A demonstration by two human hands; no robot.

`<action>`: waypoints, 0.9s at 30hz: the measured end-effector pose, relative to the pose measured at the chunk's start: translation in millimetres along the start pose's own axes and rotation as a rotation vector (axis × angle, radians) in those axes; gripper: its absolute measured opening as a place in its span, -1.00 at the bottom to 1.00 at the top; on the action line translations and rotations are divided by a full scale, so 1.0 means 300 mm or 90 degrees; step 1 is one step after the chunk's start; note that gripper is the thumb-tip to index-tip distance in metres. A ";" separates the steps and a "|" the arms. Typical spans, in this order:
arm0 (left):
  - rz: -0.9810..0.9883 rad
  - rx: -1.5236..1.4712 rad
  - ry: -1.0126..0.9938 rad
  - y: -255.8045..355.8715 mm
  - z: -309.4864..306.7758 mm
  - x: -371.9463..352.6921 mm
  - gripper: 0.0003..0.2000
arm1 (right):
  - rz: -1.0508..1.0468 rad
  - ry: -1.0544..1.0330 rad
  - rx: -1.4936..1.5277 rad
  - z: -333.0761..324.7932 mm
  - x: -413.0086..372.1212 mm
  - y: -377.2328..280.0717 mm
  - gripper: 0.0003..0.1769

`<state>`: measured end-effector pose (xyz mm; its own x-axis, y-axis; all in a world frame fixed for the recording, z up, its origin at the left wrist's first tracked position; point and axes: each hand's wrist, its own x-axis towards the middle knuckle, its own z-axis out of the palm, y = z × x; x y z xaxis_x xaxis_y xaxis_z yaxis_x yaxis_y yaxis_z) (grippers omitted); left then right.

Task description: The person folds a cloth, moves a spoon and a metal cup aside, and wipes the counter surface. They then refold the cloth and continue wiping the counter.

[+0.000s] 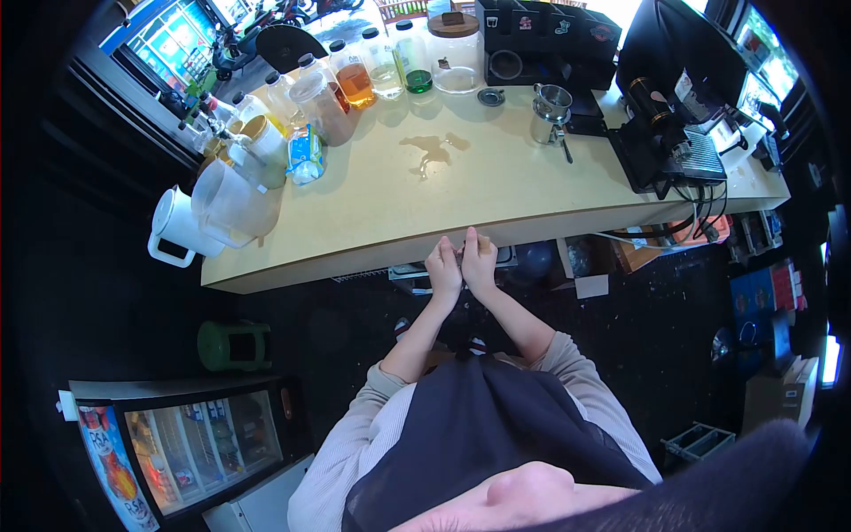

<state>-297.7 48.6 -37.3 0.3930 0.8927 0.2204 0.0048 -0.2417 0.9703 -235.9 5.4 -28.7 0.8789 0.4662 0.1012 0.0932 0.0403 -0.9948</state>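
Note:
My left hand (443, 266) and my right hand (480, 262) are side by side just off the front edge of the wooden counter (372, 208), thumbs toward it. Both have curled fingers, and whatever they may hold is hidden from me. Behind them on the counter top lies a brownish puddle of liquid (432, 156). To its right stands a metal cup (551, 105) with a dark-handled tool beside it. A blue and white packet (305, 158) lies left of the puddle.
Bottles of coloured liquid (355, 86) line the back left. White pitchers (170, 222) stand at the left end. A black espresso machine (660, 142) and screen (678, 58) occupy the right. Boxes (587, 257) sit beneath; a green stool (232, 346) and drinks fridge (199, 448) stand left.

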 end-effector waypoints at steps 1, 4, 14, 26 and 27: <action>-0.004 0.005 0.000 -0.007 0.000 0.001 -0.49 | -0.041 0.012 -0.029 0.000 0.002 0.012 -0.45; 0.008 0.012 0.004 -0.007 0.003 -0.003 -0.50 | -0.011 0.002 0.048 0.002 -0.001 0.025 -0.45; 0.007 0.021 0.002 -0.025 0.016 0.010 -0.50 | -0.015 -0.003 0.010 -0.003 0.027 0.060 -0.46; -0.020 -0.027 -0.018 -0.034 0.025 0.015 -0.53 | 0.083 -0.197 0.055 -0.071 0.100 0.057 -0.60; -0.046 -0.052 -0.021 -0.047 0.026 0.015 -0.54 | 0.088 -0.196 0.054 -0.079 0.097 0.050 -0.60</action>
<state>-288.7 53.0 -50.7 0.4244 0.8935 0.1470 -0.0395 -0.1439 0.9888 -197.9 -1.4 -40.6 0.6967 0.7168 -0.0293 -0.0678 0.0251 -0.9974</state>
